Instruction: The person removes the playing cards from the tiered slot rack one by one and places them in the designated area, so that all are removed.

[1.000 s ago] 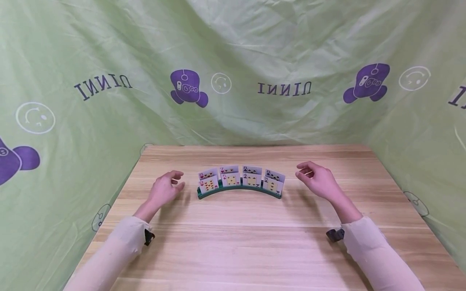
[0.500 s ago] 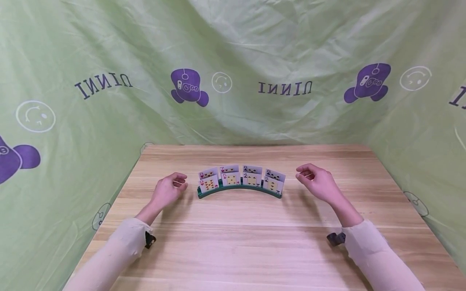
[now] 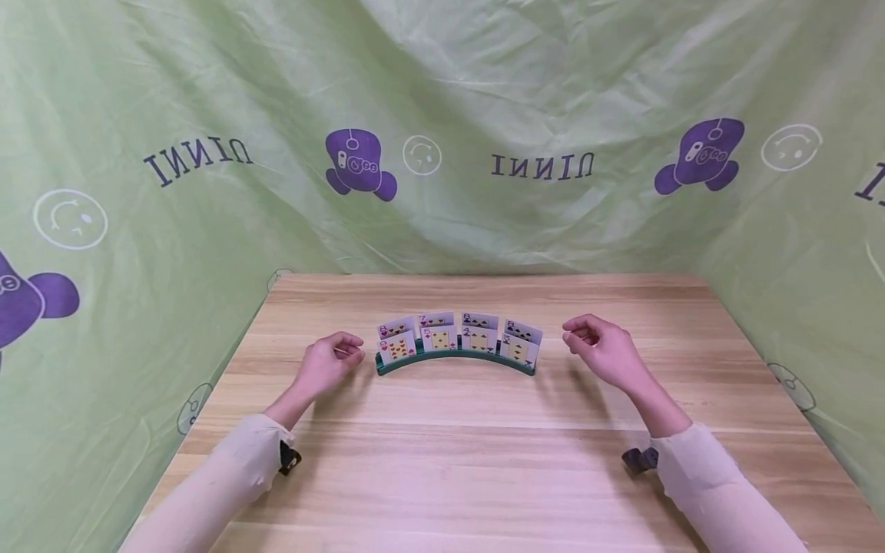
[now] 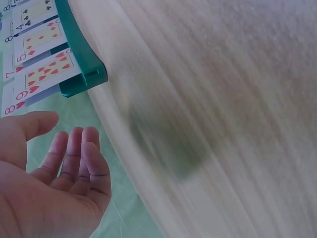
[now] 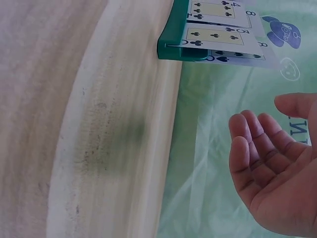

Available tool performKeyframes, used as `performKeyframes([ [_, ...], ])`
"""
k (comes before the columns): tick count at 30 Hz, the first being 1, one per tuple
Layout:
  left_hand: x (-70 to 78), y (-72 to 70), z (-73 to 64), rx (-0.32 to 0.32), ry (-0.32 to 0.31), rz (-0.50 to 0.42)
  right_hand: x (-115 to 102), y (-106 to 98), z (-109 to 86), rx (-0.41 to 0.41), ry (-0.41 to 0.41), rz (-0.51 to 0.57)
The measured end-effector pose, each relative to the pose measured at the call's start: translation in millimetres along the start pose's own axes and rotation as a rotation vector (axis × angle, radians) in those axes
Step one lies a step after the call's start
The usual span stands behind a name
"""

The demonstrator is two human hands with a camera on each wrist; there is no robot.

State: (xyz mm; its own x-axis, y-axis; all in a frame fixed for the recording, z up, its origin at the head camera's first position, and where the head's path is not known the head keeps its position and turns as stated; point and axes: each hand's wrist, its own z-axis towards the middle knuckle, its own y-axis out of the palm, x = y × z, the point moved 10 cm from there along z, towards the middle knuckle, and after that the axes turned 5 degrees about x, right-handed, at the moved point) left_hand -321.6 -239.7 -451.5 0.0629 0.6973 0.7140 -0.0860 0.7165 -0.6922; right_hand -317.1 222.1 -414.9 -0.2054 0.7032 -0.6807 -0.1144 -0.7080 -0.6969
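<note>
A curved green card holder (image 3: 456,355) stands on the table with two rows of playing cards upright in it. In front are the nine of hearts (image 3: 397,349), five of diamonds (image 3: 439,339), four of clubs (image 3: 478,340) and three of clubs (image 3: 517,353). Partly covered cards, among them the eight of hearts (image 4: 10,103) and a seven (image 3: 435,318), make up the back row. Just left of the holder hovers my left hand (image 3: 328,365), loosely bent and holding nothing. My right hand (image 3: 604,353), also holding nothing, is farther off to the holder's right, fingers slightly curled.
A wooden table (image 3: 456,468) lies under both hands. Green printed cloth (image 3: 456,223) hangs behind it and along both sides. Dark wrist cameras (image 3: 289,458) show at the light sleeves (image 3: 228,476).
My left hand has drifted right, closer to the holder's left end. The right hand has stayed nearly still, sinking slightly. Holder and cards keep their places.
</note>
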Motion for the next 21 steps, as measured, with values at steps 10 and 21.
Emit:
performKeyframes([
  [10, 0.2, 10.1, -4.4, -0.016, -0.026, -0.035, 3.5, 5.9, -6.3, -0.044, 0.067, 0.088],
  [21, -3.9, 18.9, -11.1, -0.017, -0.107, -0.041, 3.7, 10.3, -13.0, -0.062, 0.103, 0.126],
])
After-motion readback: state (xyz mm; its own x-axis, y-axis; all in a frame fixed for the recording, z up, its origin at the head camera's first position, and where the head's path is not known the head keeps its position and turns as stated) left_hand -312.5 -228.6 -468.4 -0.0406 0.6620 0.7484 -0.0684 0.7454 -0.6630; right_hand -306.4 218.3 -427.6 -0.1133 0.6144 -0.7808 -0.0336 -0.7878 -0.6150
